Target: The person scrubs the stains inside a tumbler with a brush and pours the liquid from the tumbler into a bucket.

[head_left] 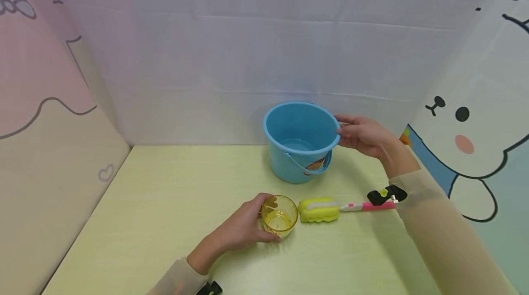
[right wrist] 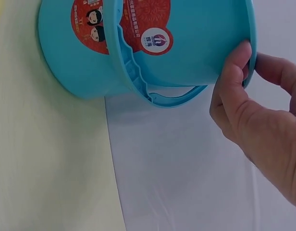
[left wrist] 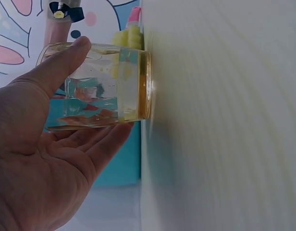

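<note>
Head view has the left hand [head_left: 245, 224] curled round a transparent yellow drinking cup [head_left: 280, 216], thumb on the near side and fingers on the far side. The cup is upright at the front of a pale yellow-green wood-grain tabletop [head_left: 165, 194]. Just beside it, to its right, lies a brush with a yellow-and-white sponge head [head_left: 319, 210] and a slim pink-and-white handle [head_left: 369, 206]. Behind them, near the table's back edge, stands a round light-blue plastic bucket [head_left: 285, 166]. The right hand [head_left: 363, 136] pinches its right rim between thumb and fingers, as the right wrist view confirms. That view also shows a red printed sticker [right wrist: 133, 29] on the bucket's side, with the blue carrying handle [right wrist: 172, 101] hanging across it.
</note>
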Action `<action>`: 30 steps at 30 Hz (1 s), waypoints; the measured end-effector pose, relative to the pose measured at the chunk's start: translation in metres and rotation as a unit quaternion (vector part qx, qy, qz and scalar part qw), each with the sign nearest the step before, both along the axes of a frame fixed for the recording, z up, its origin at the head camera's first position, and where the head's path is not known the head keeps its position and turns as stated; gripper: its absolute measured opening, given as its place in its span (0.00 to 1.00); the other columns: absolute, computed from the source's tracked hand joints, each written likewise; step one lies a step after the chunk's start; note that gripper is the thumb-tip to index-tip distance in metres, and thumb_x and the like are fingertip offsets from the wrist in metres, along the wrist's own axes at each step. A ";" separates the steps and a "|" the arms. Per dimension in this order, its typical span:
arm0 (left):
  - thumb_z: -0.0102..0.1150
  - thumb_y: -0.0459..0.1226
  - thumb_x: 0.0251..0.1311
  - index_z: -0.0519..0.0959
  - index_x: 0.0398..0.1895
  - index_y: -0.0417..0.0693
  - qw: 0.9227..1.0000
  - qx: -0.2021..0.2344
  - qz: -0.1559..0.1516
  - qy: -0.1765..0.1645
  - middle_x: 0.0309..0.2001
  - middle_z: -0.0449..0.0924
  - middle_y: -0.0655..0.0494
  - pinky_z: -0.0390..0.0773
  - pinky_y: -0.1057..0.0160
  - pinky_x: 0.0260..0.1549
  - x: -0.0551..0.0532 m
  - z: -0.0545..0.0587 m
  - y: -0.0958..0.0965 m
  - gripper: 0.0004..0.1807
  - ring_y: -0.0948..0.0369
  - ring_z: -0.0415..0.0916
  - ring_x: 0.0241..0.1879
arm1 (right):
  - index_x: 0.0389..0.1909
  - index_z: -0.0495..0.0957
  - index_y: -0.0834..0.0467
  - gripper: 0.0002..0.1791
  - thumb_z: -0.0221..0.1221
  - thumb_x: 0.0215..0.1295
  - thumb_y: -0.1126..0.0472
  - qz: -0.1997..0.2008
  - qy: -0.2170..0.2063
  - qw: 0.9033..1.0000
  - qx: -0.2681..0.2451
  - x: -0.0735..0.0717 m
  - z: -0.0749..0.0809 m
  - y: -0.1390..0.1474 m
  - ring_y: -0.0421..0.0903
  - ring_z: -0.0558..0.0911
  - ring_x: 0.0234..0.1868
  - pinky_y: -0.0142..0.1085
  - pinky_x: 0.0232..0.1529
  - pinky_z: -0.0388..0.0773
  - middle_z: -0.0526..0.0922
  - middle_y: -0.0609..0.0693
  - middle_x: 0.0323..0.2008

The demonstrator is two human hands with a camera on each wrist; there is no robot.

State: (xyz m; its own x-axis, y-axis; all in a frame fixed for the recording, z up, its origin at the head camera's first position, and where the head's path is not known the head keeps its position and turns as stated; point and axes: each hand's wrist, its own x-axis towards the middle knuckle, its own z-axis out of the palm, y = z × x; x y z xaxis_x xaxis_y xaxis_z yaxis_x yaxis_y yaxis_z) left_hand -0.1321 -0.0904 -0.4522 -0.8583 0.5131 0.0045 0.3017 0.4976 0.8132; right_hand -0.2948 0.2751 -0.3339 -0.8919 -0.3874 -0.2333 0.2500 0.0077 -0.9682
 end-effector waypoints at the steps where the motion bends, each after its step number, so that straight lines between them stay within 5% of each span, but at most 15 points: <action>1: 0.88 0.46 0.47 0.68 0.72 0.46 1.000 0.001 0.000 -0.001 0.64 0.79 0.52 0.74 0.49 0.67 0.000 0.000 0.000 0.51 0.55 0.76 0.65 | 0.85 0.48 0.64 0.37 0.53 0.82 0.70 -0.001 0.000 1.000 0.000 0.001 0.000 0.000 0.48 0.88 0.50 0.41 0.56 0.84 0.84 0.55 0.58; 23: 0.87 0.48 0.47 0.69 0.72 0.45 1.000 0.013 0.014 0.002 0.62 0.79 0.53 0.76 0.49 0.64 0.000 -0.002 -0.009 0.50 0.56 0.77 0.61 | 0.85 0.47 0.66 0.39 0.54 0.81 0.71 -0.002 0.020 1.000 -0.018 0.000 -0.009 -0.002 0.47 0.89 0.50 0.38 0.54 0.85 0.84 0.54 0.59; 30: 0.86 0.47 0.50 0.67 0.73 0.45 0.999 0.040 0.027 -0.007 0.65 0.78 0.51 0.78 0.50 0.64 -0.003 0.009 -0.016 0.50 0.53 0.78 0.63 | 0.85 0.45 0.66 0.39 0.53 0.81 0.71 0.008 0.030 0.999 -0.020 0.000 -0.010 -0.003 0.47 0.89 0.51 0.38 0.54 0.85 0.82 0.55 0.62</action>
State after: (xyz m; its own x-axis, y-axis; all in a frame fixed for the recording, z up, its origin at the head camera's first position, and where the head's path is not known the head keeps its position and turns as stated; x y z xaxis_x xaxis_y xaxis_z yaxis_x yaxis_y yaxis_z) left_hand -0.1350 -0.1066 -0.4436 -0.8853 0.4638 0.0321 0.2645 0.4457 0.8552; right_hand -0.2948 0.2725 -0.3442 -0.8976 -0.4094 -0.1634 0.1914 -0.0282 -0.9811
